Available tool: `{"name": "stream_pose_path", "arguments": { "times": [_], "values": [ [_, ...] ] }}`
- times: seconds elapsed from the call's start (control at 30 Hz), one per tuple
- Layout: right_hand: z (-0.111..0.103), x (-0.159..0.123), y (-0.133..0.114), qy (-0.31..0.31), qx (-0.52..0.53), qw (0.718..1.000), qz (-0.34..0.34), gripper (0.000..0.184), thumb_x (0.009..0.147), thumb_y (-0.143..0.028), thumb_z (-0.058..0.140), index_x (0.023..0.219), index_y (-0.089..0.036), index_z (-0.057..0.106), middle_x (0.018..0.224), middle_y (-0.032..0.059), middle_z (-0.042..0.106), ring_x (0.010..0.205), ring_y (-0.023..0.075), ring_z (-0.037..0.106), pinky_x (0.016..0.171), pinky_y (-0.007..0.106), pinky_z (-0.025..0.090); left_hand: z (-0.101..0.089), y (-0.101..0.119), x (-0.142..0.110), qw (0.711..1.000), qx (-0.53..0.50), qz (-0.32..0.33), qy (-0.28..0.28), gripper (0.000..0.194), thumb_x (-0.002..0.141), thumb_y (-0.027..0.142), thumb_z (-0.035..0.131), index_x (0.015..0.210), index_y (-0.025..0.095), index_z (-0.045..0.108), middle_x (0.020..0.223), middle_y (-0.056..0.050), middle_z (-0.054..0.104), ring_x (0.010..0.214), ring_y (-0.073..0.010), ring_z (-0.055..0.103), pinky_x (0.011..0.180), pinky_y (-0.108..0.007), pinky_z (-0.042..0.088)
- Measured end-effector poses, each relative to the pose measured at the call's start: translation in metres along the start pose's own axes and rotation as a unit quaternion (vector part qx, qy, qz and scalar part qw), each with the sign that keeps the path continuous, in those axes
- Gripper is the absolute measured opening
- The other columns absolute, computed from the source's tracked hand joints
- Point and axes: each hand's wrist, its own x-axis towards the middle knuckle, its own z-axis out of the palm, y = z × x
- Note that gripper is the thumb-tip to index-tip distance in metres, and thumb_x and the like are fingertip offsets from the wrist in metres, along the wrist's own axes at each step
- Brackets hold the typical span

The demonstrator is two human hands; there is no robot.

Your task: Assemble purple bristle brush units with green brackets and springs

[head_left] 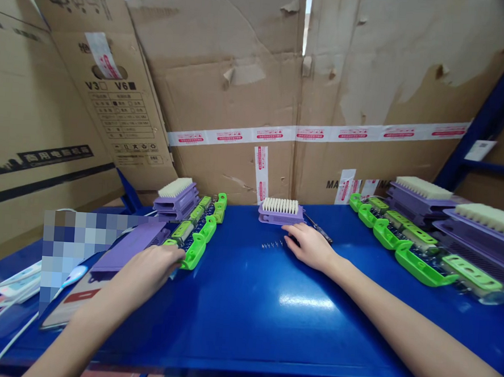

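Observation:
My left hand (155, 265) reaches down to the near end of the left row, its curled fingers against a bright green plastic piece (195, 253). The fingertips are hidden, so what they grip, if anything, cannot be made out. My right hand (310, 246) is low over the blue table with fingers apart and nothing visible between them. Just left of its fingers lies a short row of tiny metal pieces (271, 245), perhaps springs. Behind them stands a purple plastic block with cream bristles (280, 210). A thin dark screwdriver-like tool (321, 231) lies beyond my right hand.
Purple blocks with bristles are stacked at left (177, 198) and right (422, 196). Another row of green pieces (388, 234) lies at right, beside bagged pale-green parts (471, 273). A purple plate (131, 246), a phone-like slab (72, 302) and white cables (3, 304) are at left. Cardboard (240, 97) walls the back.

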Motion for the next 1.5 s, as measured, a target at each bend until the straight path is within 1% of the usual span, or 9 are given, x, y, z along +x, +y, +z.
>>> {"name": "stream_pose_path", "arguments": {
  "times": [0.13,0.27,0.43,0.57,0.67,0.8,0.93,1.17,1.5],
  "values": [
    [0.000,0.000,0.000,0.003,-0.002,1.000,0.004,0.030,0.090,-0.023,0.043,0.113,-0.014,0.060,0.099,0.0116,0.068,0.096,0.0225,0.061,0.085,0.037,0.048,-0.001,-0.005,-0.002,1.000,-0.024,0.019,-0.007,0.027,0.086,0.025,0.037,0.083,0.021,0.064,0.085,-0.005,0.066,0.080,-0.0200,0.061,0.070,-0.029,0.043],
    [0.000,0.000,0.000,-0.002,-0.003,1.000,0.004,0.031,0.090,-0.023,0.043,0.114,-0.013,0.060,0.100,0.0118,0.068,0.096,0.0225,0.061,0.086,0.036,0.048,-0.016,-0.002,0.009,0.998,-0.050,0.026,0.037,0.037,0.081,0.047,0.051,0.106,0.022,0.062,0.106,-0.006,0.066,0.096,-0.0225,0.061,0.082,-0.030,0.045],
    [0.000,0.000,0.000,-0.003,-0.004,1.000,0.002,0.031,0.090,-0.023,0.044,0.114,-0.013,0.060,0.100,0.0122,0.067,0.096,0.0229,0.061,0.086,0.037,0.048,-0.033,0.013,0.062,0.998,-0.004,-0.051,0.036,0.043,0.084,0.055,0.044,0.102,0.019,0.060,0.095,-0.009,0.068,0.087,-0.0251,0.063,0.071,-0.031,0.047],
    [-0.001,0.000,0.000,-0.006,-0.005,1.000,0.003,0.031,0.090,-0.023,0.043,0.114,-0.014,0.060,0.099,0.0110,0.068,0.095,0.0222,0.061,0.085,0.036,0.048,-0.027,0.018,0.107,0.995,0.036,-0.091,-0.012,0.044,0.084,0.051,0.046,0.104,0.015,0.059,0.097,-0.014,0.067,0.092,-0.0288,0.063,0.072,-0.032,0.047],
    [-0.002,0.000,0.000,-0.009,-0.005,1.000,0.004,0.031,0.090,-0.023,0.043,0.114,-0.014,0.060,0.100,0.0114,0.068,0.097,0.0227,0.060,0.086,0.036,0.048,-0.020,0.018,0.124,0.992,0.057,-0.109,-0.040,0.045,0.083,0.048,0.050,0.112,0.014,0.056,0.104,-0.016,0.065,0.097,-0.0298,0.062,0.077,-0.033,0.048],
    [-0.002,0.000,0.000,-0.009,-0.006,1.000,0.003,0.031,0.090,-0.023,0.043,0.115,-0.013,0.060,0.100,0.0119,0.067,0.097,0.0228,0.061,0.087,0.036,0.047,-0.016,0.017,0.129,0.990,0.063,-0.120,-0.049,0.044,0.080,0.040,0.056,0.115,0.015,0.055,0.110,-0.017,0.063,0.099,-0.0290,0.062,0.080,-0.033,0.048],
    [-0.002,0.000,-0.001,-0.008,-0.010,1.000,0.003,0.030,0.090,-0.023,0.044,0.114,-0.015,0.060,0.100,0.0112,0.068,0.096,0.0226,0.061,0.086,0.036,0.048,-0.015,0.015,0.128,0.990,0.055,-0.112,-0.059,0.028,0.080,0.031,0.056,0.101,0.014,0.061,0.100,-0.015,0.065,0.093,-0.0274,0.063,0.076,-0.031,0.048],
    [-0.003,0.000,-0.003,-0.013,-0.012,1.000,0.007,0.031,0.090,-0.023,0.044,0.115,-0.012,0.060,0.097,0.0110,0.068,0.093,0.0235,0.061,0.085,0.037,0.048,-0.011,0.016,0.125,0.991,0.058,-0.118,-0.018,0.016,0.080,0.024,0.054,0.090,0.015,0.062,0.093,-0.013,0.066,0.091,-0.0260,0.063,0.073,-0.030,0.047],
    [-0.001,0.001,-0.001,-0.005,-0.007,1.000,0.002,0.031,0.090,-0.023,0.044,0.115,-0.012,0.060,0.097,0.0115,0.068,0.093,0.0227,0.061,0.085,0.037,0.048,-0.007,0.017,0.131,0.987,0.050,-0.152,0.013,0.041,0.080,0.053,0.055,0.097,0.017,0.063,0.096,-0.013,0.066,0.095,-0.0305,0.062,0.074,-0.033,0.048]
  ]
}}
